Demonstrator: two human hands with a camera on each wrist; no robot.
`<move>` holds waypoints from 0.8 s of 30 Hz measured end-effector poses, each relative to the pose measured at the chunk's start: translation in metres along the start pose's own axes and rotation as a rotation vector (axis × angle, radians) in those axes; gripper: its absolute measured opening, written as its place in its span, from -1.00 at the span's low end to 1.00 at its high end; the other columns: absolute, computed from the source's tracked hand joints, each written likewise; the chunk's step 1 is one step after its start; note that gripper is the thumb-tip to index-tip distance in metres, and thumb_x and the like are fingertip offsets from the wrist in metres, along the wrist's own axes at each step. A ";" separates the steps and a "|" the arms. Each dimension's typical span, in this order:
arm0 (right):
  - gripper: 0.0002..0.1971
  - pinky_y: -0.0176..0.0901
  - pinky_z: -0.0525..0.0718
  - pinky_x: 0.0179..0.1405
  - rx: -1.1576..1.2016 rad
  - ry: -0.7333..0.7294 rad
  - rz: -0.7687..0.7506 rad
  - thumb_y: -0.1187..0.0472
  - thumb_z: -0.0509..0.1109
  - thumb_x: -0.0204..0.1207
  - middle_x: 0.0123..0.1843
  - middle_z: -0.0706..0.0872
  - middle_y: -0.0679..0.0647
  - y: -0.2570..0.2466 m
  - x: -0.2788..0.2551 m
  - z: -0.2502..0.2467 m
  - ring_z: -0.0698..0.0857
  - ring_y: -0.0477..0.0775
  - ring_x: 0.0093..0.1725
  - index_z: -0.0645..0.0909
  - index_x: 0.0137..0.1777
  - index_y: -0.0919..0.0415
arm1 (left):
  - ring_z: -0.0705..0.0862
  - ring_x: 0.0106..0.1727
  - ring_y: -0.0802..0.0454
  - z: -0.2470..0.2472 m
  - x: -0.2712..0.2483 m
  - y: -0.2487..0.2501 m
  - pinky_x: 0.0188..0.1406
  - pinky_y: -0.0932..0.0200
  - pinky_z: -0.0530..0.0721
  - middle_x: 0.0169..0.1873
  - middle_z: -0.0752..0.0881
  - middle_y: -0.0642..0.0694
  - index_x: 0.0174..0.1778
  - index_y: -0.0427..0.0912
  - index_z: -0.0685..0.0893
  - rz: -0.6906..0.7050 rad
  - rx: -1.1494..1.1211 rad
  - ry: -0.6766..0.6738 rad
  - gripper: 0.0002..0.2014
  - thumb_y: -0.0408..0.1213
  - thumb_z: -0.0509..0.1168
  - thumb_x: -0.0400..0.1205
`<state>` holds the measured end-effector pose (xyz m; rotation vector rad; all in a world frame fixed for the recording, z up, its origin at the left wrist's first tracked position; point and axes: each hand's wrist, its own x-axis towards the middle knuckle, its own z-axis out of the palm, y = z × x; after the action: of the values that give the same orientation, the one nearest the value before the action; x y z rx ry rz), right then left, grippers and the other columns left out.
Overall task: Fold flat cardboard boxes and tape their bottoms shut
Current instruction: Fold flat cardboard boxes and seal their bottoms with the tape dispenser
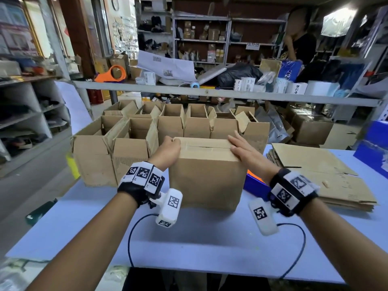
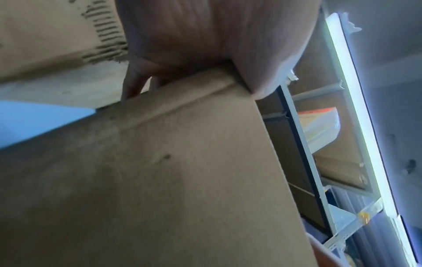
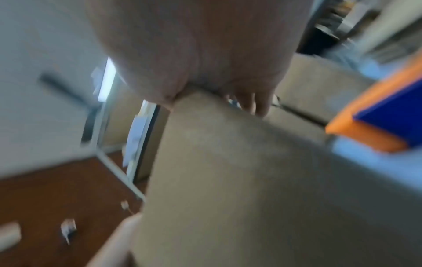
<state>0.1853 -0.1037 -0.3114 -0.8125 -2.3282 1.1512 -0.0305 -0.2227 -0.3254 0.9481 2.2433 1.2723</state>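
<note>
A brown cardboard box (image 1: 205,175) stands on the blue table (image 1: 210,238) in front of me, its upper flaps folded shut with a seam (image 1: 207,147) running across the top. My left hand (image 1: 168,151) grips the box's top left edge, thumb on top and fingers down the side. My right hand (image 1: 245,151) lies flat with straight fingers along the top right edge. In the left wrist view the palm (image 2: 205,36) sits on the box's edge (image 2: 182,101). The blurred right wrist view shows the palm (image 3: 205,45) on the box (image 3: 228,180).
Several folded boxes with open tops (image 1: 168,127) stand in rows behind the box. A stack of flat cardboard (image 1: 315,164) lies at the right. A blue and orange object (image 1: 256,181) sits by the box's right side. A shelf rail (image 1: 210,92) crosses above; a person (image 1: 300,38) stands behind.
</note>
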 end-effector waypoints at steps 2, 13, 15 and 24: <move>-0.50 -0.24 0.24 0.61 0.433 0.112 0.064 0.12 0.10 0.85 0.80 0.19 -0.15 0.006 -0.005 0.013 0.25 -0.08 0.74 0.26 0.77 0.00 | 0.55 0.08 -0.04 0.005 -0.004 -0.004 0.04 0.03 0.49 0.21 0.61 -0.16 0.28 -0.11 0.48 0.015 -0.136 0.013 -0.69 -0.07 -0.02 0.75; -0.52 -0.11 0.75 0.04 0.918 0.276 0.220 -0.24 0.15 0.76 0.18 0.88 0.02 0.011 -0.063 0.047 0.85 -0.09 0.10 0.81 0.25 0.01 | 0.50 0.43 -0.24 0.001 -0.056 -0.020 0.49 -0.21 0.46 0.35 0.57 -0.20 0.33 0.09 0.57 0.184 0.062 0.168 -0.59 0.20 0.15 0.66; -0.48 -0.23 0.76 -0.29 0.958 0.233 0.242 -0.28 0.13 0.74 0.08 0.90 0.02 0.011 -0.069 0.049 0.88 -0.11 -0.08 0.88 0.06 -0.04 | 0.57 0.34 -0.21 -0.003 -0.065 -0.020 0.42 -0.17 0.53 0.27 0.65 -0.18 0.29 0.02 0.61 0.249 0.094 0.194 -0.65 0.12 0.19 0.70; -0.32 0.24 0.81 0.09 0.882 0.432 -0.053 0.17 0.49 0.65 0.45 0.64 0.10 -0.017 -0.081 0.025 0.73 0.19 0.34 0.27 0.70 0.00 | 0.71 0.18 0.06 -0.025 -0.089 -0.033 0.06 0.17 0.67 0.10 0.73 -0.05 0.17 -0.10 0.59 0.347 -0.249 0.053 -0.55 -0.66 0.41 0.50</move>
<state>0.2246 -0.1797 -0.3207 -0.5670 -1.2786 1.5853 0.0041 -0.3133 -0.3408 1.2531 1.9511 1.6963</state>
